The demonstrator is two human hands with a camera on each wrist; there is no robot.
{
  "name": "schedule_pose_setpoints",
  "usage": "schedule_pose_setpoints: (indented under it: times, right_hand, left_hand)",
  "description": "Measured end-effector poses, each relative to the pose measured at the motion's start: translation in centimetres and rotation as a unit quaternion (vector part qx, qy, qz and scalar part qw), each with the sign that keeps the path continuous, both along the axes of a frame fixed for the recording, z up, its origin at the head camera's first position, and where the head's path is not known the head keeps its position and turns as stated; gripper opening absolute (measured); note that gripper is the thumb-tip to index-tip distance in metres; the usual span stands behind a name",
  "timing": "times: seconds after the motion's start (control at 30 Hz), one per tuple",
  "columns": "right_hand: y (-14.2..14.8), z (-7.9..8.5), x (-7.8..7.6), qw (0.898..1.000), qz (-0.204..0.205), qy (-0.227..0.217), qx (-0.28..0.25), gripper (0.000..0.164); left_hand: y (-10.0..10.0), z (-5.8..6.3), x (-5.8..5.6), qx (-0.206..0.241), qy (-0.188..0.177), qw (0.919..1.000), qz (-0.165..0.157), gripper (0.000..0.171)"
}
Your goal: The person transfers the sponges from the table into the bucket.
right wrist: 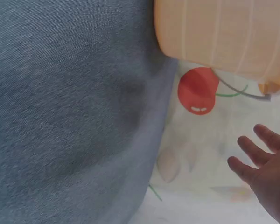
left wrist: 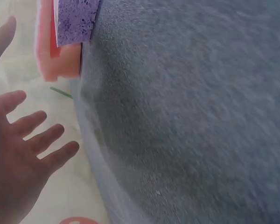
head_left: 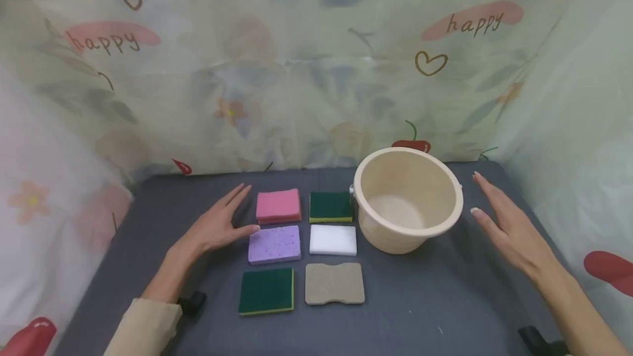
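Note:
My left hand [head_left: 212, 229] is spread beside the sponges, its thumb tip right at the corner of the purple sponge [head_left: 274, 245]; nothing is held. Behind the purple one lies a pink sponge [head_left: 278, 205], and in front a green-topped scouring sponge [head_left: 267, 290]. A second column has another green-and-yellow scouring sponge [head_left: 331, 206], a white sponge block [head_left: 333, 240] and a grey-beige pad with notched sides [head_left: 334, 283]. To their right stands a cream bucket [head_left: 407, 196], upright, with a bare bottom. My right hand [head_left: 509, 229] is held to the right of the bucket, fingers extended, holding nothing.
A dark grey cloth [head_left: 395, 312] covers the table. Patterned curtains [head_left: 296, 70] with cherries and lettering enclose the back and both sides. The bucket's thin handle [right wrist: 242, 91] hangs at its side in the right wrist view.

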State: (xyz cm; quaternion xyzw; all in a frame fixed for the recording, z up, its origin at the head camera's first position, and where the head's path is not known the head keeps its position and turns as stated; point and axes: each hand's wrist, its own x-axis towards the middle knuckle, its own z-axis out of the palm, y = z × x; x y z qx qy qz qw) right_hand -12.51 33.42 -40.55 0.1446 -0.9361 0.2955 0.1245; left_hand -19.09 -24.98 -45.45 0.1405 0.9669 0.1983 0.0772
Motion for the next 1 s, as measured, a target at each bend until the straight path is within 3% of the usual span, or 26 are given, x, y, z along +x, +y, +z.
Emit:
schedule_pose_setpoints:
  times: [0.23,0.63,1.0]
  right_hand:
    - [-0.9,0.8,-0.6,1.0,0.005,-0.011,-0.026,0.07]
    - [-2.4,0.4,-1.7,0.993,0.045,-0.028,-0.104,0.069]
    - [-3.2,-0.2,-1.8,0.988,0.047,-0.062,-0.136,0.078]
  left_hand:
    - [1.0,0.0,-1.1,0.034,-0.011,0.9993,-0.007,0.105]
    - [1.7,-0.8,-2.6,0.088,-0.011,0.9944,-0.058,0.097]
    - [3.0,-1.0,-3.5,0.085,-0.01,0.9938,-0.072,0.09]
